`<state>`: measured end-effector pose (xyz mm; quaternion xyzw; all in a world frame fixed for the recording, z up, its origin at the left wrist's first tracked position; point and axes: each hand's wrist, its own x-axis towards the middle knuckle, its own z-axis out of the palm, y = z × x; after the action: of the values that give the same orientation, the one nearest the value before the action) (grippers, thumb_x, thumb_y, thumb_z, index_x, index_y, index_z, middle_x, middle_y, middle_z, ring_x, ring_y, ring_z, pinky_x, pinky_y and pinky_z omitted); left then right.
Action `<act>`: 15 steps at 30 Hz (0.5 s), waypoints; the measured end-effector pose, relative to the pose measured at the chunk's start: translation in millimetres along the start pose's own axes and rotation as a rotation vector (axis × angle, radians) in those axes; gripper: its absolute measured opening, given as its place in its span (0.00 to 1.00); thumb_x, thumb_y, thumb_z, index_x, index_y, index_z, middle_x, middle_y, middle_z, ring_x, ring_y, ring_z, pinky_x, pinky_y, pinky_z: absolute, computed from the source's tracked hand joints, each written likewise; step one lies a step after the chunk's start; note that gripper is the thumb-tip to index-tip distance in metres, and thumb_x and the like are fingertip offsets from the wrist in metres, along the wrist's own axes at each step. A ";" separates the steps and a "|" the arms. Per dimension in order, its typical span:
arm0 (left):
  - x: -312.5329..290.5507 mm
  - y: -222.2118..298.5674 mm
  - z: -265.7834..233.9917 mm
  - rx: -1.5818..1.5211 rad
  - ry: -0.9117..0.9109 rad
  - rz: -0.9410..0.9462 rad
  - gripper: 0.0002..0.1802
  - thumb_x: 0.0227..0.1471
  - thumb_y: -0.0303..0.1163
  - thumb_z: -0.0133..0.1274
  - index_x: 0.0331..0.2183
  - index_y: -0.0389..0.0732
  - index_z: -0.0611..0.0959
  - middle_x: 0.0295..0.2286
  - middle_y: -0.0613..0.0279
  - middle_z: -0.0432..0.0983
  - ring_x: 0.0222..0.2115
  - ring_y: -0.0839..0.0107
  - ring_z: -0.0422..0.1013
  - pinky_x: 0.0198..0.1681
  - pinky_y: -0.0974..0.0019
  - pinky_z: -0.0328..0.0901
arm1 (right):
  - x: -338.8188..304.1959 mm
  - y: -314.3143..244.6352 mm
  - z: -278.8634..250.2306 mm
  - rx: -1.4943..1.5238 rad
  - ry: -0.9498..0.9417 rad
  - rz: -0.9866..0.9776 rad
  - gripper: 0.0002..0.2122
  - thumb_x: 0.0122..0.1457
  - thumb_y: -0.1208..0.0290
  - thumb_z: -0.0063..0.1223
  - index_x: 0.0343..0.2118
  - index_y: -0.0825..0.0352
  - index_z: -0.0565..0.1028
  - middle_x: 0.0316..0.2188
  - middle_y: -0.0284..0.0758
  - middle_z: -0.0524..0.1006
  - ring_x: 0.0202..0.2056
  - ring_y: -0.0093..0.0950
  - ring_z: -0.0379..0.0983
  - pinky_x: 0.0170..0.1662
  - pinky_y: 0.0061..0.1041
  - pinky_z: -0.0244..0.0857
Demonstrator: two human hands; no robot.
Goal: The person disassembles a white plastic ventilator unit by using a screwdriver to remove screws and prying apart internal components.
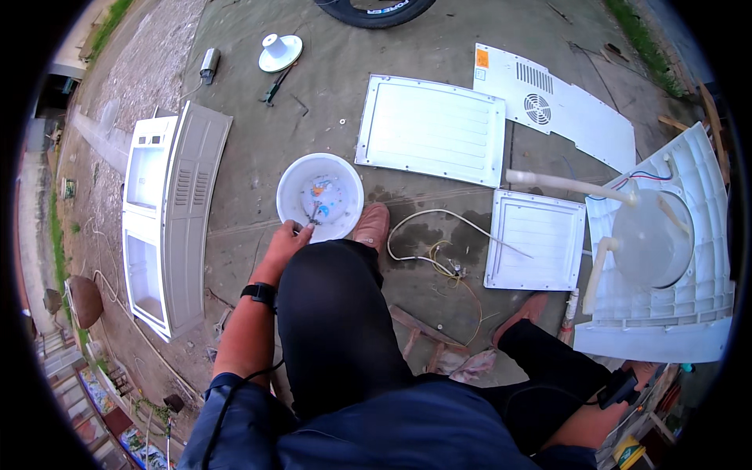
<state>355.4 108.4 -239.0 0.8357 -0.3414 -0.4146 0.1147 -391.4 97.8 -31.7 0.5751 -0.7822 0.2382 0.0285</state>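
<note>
One hand, my left hand, pinches a thin tool into the white bowl (tip low, to reach inside); my right hand is hidden, so I cannot tell.

— Where's our left hand?
— Reaching forward past our left knee, fingers curled shut (watch on the wrist).
— And our right hand?
— Out of sight, low, right of that knee; only the forearm shows.
</note>
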 end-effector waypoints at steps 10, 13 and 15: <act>29.3 11.0 21.1 -0.314 -0.214 -0.132 0.34 0.50 0.24 0.44 0.60 0.32 0.61 0.34 0.46 0.76 0.26 0.60 0.79 0.26 0.61 0.73 | 1.6 -12.8 19.6 -0.271 -0.052 -0.109 0.18 0.59 0.61 0.55 0.48 0.65 0.73 0.44 0.39 0.77 0.46 0.38 0.72 0.51 0.40 0.66; 34.7 12.4 28.0 -0.364 -0.201 -0.145 0.37 0.48 0.22 0.44 0.62 0.35 0.61 0.31 0.49 0.75 0.23 0.65 0.75 0.23 0.64 0.69 | 6.6 -17.6 26.7 -0.289 -0.070 -0.123 0.17 0.59 0.61 0.55 0.48 0.65 0.73 0.43 0.39 0.77 0.46 0.38 0.72 0.50 0.40 0.66; 39.9 8.7 31.4 -0.387 -0.204 -0.176 0.38 0.47 0.21 0.44 0.63 0.36 0.61 0.28 0.51 0.74 0.22 0.68 0.72 0.22 0.65 0.66 | 8.1 -20.9 29.9 -0.303 -0.081 -0.130 0.17 0.59 0.61 0.55 0.47 0.65 0.73 0.43 0.39 0.77 0.46 0.39 0.73 0.50 0.40 0.66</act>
<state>343.9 78.3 -279.1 0.7785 -0.1910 -0.5631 0.2012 -368.2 73.7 -48.5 0.6226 -0.7709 0.0918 0.0988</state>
